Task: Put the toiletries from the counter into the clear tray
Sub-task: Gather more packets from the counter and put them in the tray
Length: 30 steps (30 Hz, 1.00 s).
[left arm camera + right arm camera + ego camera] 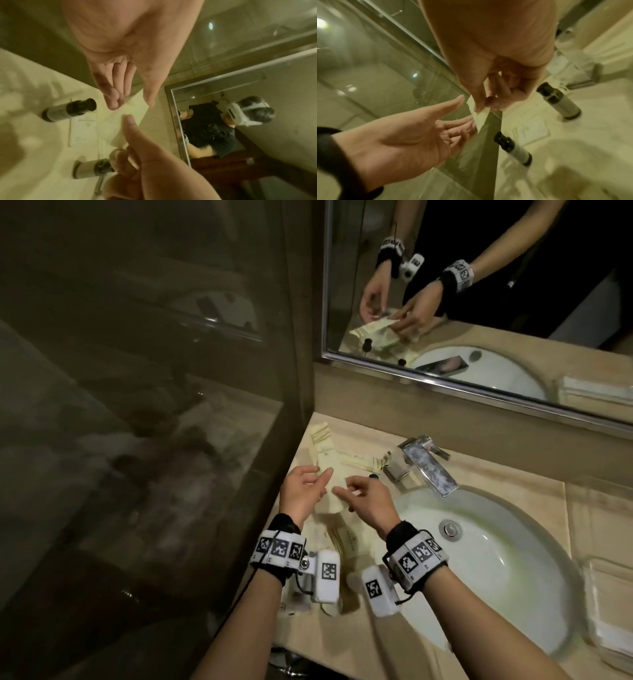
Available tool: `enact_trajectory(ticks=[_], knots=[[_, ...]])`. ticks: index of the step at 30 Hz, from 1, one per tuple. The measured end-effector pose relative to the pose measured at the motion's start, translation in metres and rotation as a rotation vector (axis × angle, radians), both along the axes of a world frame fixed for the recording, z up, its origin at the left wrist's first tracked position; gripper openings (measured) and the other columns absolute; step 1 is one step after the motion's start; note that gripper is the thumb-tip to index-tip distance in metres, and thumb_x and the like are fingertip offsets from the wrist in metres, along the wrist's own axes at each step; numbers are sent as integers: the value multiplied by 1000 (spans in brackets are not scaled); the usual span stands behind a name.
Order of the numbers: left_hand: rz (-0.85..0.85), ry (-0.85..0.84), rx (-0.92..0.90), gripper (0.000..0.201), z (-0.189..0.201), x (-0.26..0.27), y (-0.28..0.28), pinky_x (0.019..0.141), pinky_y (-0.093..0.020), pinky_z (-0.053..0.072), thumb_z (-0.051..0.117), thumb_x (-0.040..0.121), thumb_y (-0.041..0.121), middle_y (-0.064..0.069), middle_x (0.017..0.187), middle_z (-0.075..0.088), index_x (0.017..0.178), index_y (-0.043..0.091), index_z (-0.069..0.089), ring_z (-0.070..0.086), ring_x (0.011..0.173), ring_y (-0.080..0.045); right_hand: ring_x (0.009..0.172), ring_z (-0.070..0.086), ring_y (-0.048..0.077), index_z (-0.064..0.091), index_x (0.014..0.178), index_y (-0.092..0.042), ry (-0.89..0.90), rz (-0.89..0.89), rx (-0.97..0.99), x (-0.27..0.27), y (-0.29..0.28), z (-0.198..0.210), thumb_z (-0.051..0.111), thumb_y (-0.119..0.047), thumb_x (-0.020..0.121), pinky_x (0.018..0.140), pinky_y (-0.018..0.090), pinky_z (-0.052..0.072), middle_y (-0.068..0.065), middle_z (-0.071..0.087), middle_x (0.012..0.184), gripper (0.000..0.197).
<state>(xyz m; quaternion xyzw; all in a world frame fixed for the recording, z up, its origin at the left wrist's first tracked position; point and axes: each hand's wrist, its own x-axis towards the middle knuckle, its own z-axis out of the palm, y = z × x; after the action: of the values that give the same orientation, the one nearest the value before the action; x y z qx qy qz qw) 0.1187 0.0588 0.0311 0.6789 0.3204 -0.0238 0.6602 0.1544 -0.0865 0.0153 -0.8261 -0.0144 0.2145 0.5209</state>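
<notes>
Palm-up left hand (303, 491) spreads a wide grip; right hand (368, 499) pinches a packet (479, 116).

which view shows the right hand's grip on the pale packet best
The right wrist view: the right hand pinches the pale packet there. The head view shows only its back; the left wrist view blurs the fingertips.

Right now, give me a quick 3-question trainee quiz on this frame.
1. True or false: the left hand grips the cream paper packet.
2. How many small dark-capped bottles show in the right wrist view? A one, B two, C four.
3. Fill in: the chrome faucet juts over the white ____.
Key: 1 false, the right hand pinches it; 2 B; 3 sink.
</notes>
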Motion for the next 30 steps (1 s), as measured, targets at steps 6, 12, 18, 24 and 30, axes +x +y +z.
enact_trajectory(ticks=[6,12,18,24,30], knots=[[88,-62,-55,20,8,14,24,57,-17,50,63,90,10,-13,101,71,108,1,65,65,76,-12,63,62,7,75,90,-14,-42,119,-118,56,14,28,68,-35,89,53,16,48,-3,73,81,22],[124,-11,-63,13,-8,5,51,81,-40,55,64,89,14,-9,101,73,101,10,65,69,93,-22,94,69,26,72,104,-8,-5,289,-653,132,31,-8,72,-20,85,86,34,56,9,71,102,22],[104,-7,-88,20,-15,-2,60,66,-25,48,64,89,14,-5,101,74,108,8,65,70,90,-18,103,65,34,65,110,3,62,382,-906,150,41,-35,52,-5,93,82,36,51,19,66,112,22],[109,-2,-105,15,-14,0,61,72,-29,52,63,89,11,-4,100,74,105,10,65,70,90,-18,112,59,43,53,129,5,28,360,-998,146,44,-50,40,-4,96,95,46,50,24,43,138,37],[104,1,-92,17,-12,2,57,70,-27,52,63,89,11,-5,101,74,106,8,63,70,90,-18,105,64,39,64,114,-1,30,318,-858,147,36,-46,57,-6,88,87,40,54,21,64,119,28]])
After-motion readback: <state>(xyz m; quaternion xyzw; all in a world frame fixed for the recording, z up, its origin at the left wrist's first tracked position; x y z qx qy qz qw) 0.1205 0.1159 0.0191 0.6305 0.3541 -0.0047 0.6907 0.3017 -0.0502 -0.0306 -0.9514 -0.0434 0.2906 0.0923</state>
